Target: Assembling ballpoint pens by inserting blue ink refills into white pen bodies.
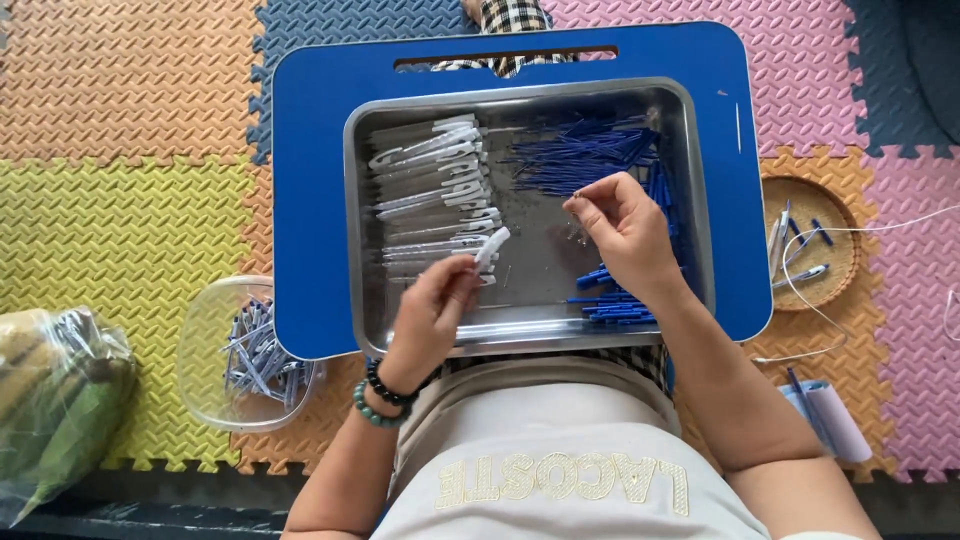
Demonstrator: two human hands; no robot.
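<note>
A steel tray (pixel 520 335) rests on a blue lap table (pixel 310 200). In its left half lie several clear pen barrels with white clips (pixel 432 190); its right half holds blue pen refills (pixel 585 150) and small blue caps (pixel 610 308). My left hand (pixel 432 315), with bead bracelets at the wrist, holds one clear pen barrel (pixel 491 248) by its lower end, its white tip pointing up right. My right hand (pixel 625 232) hovers over the tray's middle with thumb and forefinger pinched on something small that I cannot make out.
A clear plastic tub (pixel 205 340) with several assembled pens stands left of the lap table. A round wicker dish (pixel 835 250) with a few pens lies right, a white cable across it. A clear plastic bag with green contents (pixel 55 400) sits far left on foam mats.
</note>
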